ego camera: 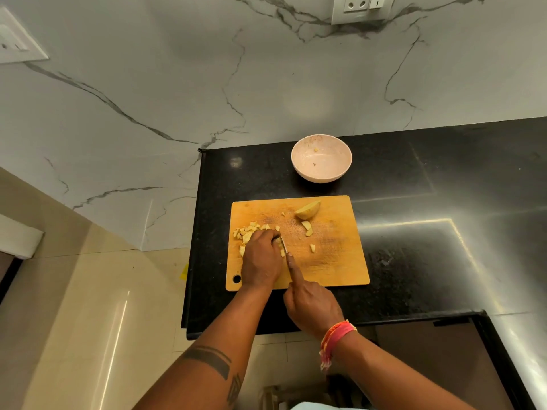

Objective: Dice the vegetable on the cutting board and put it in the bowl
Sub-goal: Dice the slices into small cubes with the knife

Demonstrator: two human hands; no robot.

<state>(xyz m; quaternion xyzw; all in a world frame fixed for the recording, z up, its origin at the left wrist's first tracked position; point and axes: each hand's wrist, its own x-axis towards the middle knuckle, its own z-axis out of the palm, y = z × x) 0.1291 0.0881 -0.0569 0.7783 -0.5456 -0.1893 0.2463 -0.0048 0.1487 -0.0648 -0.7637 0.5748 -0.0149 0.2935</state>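
Observation:
A wooden cutting board [331,255] lies on the black counter. Pale diced potato pieces [247,230] are heaped at the board's left side. My left hand [260,258] curls over the heap and holds pieces down against the knife blade [283,245]. My right hand [310,306] grips the knife handle, the forefinger stretched along the blade's back. An uncut potato wedge [308,210] sits at the board's far edge, with a few loose chunks [307,227] below it. The pale pink bowl [321,158] stands beyond the board and holds only a couple of tiny scraps.
The black counter [414,232] extends right of the board; its left edge drops to the tiled floor [103,306]. A marble wall rises behind the bowl, with a socket plate [359,7] at the top.

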